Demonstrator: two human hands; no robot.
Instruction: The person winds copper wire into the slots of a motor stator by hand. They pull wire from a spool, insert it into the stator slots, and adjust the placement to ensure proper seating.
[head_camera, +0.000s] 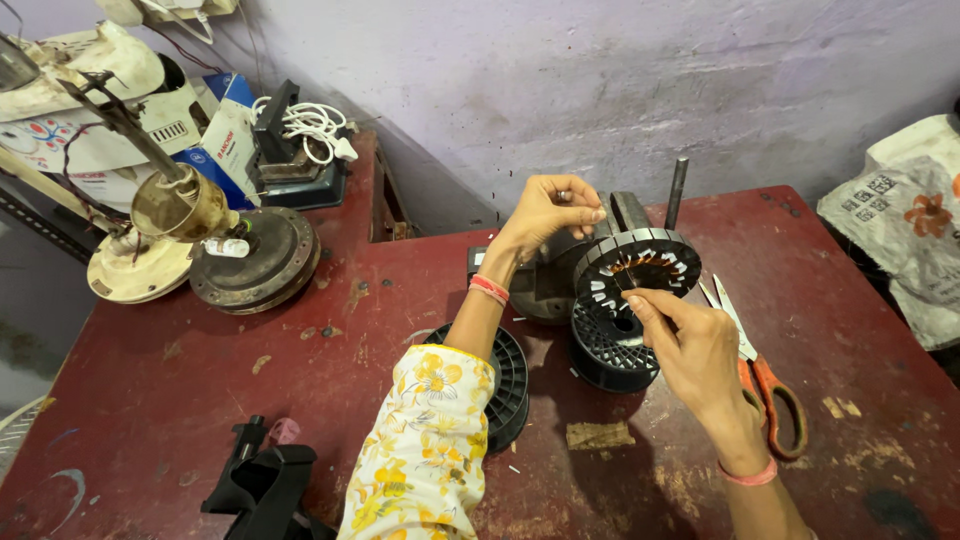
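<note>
In the middle of the frame, a little to the right, stands the round grey metal stator core with slots around its ring (638, 262). It is held upright on a dark metal stand (548, 285) and sits just above a black plastic ribbed spool (612, 345) on the worn red wooden table (180, 380).

As a judgement, the winding is at an early or middle stage. Copper-coloured wire shows only in the upper part of the ring, while several lower slots carry white insulation strips and look still without coil. How many slots are filled I cannot tell exactly, because the view is small.

The left hand (548, 212) is raised at the upper left edge of the core, its fingertips pinched together on something thin, probably wire. The right hand (690, 345) is lower right of the core, thumb and forefinger closed in a pinch at the ring's front face.

A second black ribbed spool (508, 385) lies under the left forearm, and orange-handled scissors (765, 375) lie to the right. Old fan motor parts (250, 258) rest at the upper left.
</note>
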